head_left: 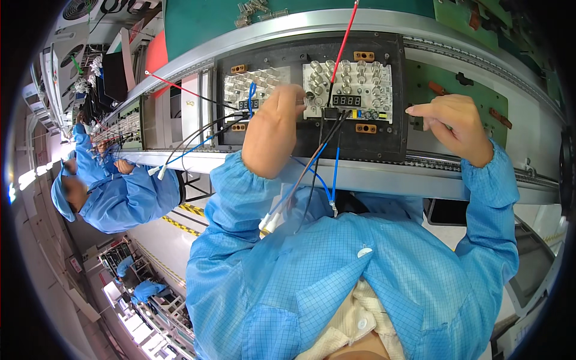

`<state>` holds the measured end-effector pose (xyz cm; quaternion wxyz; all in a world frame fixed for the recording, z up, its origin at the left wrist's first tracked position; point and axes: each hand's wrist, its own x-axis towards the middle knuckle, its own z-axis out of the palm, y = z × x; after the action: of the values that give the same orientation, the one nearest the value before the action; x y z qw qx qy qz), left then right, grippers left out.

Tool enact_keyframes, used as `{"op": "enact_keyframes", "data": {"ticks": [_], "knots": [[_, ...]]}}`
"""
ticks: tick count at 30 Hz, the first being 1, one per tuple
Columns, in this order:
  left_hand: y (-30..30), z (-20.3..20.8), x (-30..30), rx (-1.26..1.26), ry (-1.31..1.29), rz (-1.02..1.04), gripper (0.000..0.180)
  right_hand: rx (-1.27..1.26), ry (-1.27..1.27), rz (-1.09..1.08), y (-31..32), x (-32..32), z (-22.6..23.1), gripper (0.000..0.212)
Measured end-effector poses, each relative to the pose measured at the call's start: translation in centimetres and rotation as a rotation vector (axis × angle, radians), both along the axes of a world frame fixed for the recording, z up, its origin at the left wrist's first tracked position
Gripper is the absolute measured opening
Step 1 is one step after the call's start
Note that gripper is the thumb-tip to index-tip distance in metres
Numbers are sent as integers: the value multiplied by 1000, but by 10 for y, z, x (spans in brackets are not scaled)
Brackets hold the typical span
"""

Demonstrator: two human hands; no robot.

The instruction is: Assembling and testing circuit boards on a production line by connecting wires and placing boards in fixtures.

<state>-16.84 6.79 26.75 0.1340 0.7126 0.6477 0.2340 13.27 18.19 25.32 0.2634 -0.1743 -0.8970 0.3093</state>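
Left hand (pixel 273 129) covers circuit board (pixel 348 90) edge at 9 o'clock; fingertips hidden, grip cannot be told. Right hand (pixel 453 126) at 3 o'clock, loosely curled, empty. Black tray (pixel 312 147) underneath; wires (pixel 318 162) trail toward 6 o'clock.

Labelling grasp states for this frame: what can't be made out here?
- Head view: left hand covers its own fingertips and part of the left circuit board; its grip is unreadable.
- Right hand: fingers curled, anything pinched too small to tell.
- Red wire: far end cut off by the top edge.
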Motion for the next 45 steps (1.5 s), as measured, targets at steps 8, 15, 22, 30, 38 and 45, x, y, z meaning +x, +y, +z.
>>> {"op": "enact_keyframes", "data": {"ticks": [8, 15, 22, 30, 38, 45], "knots": [[4, -1, 2, -63, -4, -43, 11, 61, 1, -11, 1, -2, -4, 30], [4, -3, 2, -98, -70, -22, 13, 30, 27, -9, -1, -5, -3, 29], [5, -6, 0, -41, 16, -66, 18, 25, 14, -29, -1, -7, -2, 28], [6, -6, 1, -60, 18, -51, 18, 50, 45, -18, -2, -10, -4, 28], [10, -3, 4, -108, 12, -31, 15, 73, 36, -10, -1, -15, -1, 27], [12, -7, 3, -19, 62, -58, 18, 71, 31, -17, -1, -17, -1, 27]]}}
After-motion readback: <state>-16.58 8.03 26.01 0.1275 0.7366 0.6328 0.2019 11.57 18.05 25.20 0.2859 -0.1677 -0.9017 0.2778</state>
